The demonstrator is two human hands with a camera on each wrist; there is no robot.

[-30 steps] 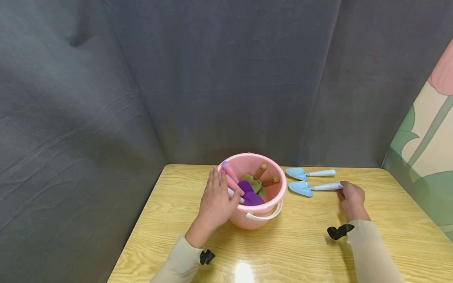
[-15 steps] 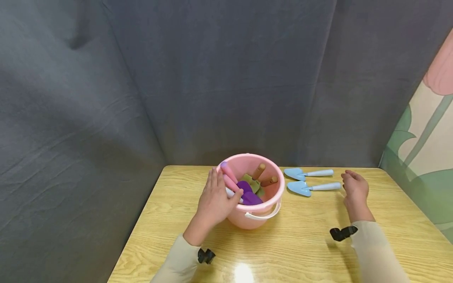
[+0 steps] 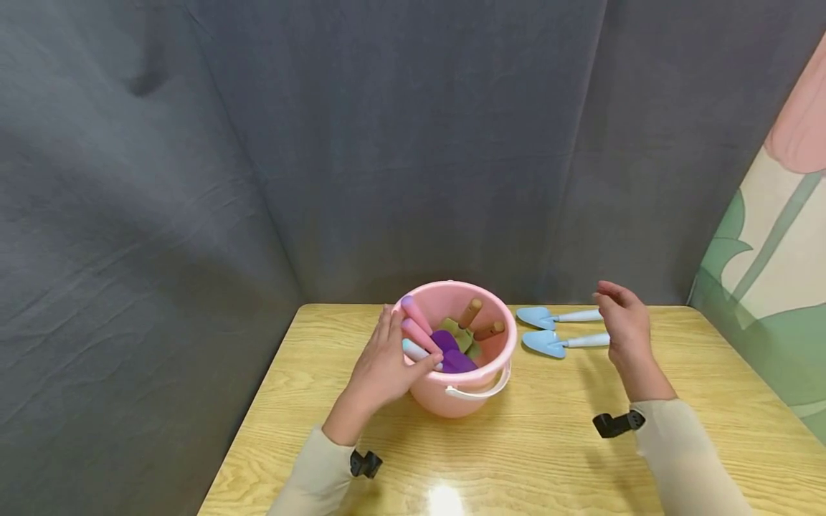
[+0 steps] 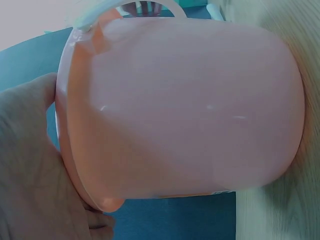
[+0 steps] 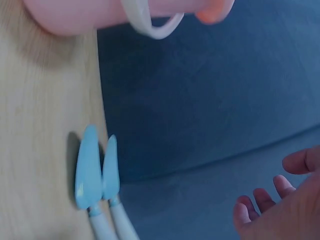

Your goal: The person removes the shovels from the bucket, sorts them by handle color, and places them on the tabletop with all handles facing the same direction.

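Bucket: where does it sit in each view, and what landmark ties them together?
Head: the bucket is below centre, slightly right.
Left wrist: it fills the middle, rim toward left.
Right wrist: cut off along the top edge, mostly left.
Shared landmark: its white handle.

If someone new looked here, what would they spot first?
Probably the pink bucket on the table, with purple blades inside and the left hand resting on its rim. Next, maybe, the two blue trowels lying to the bucket's right, with the right hand raised near their handles.
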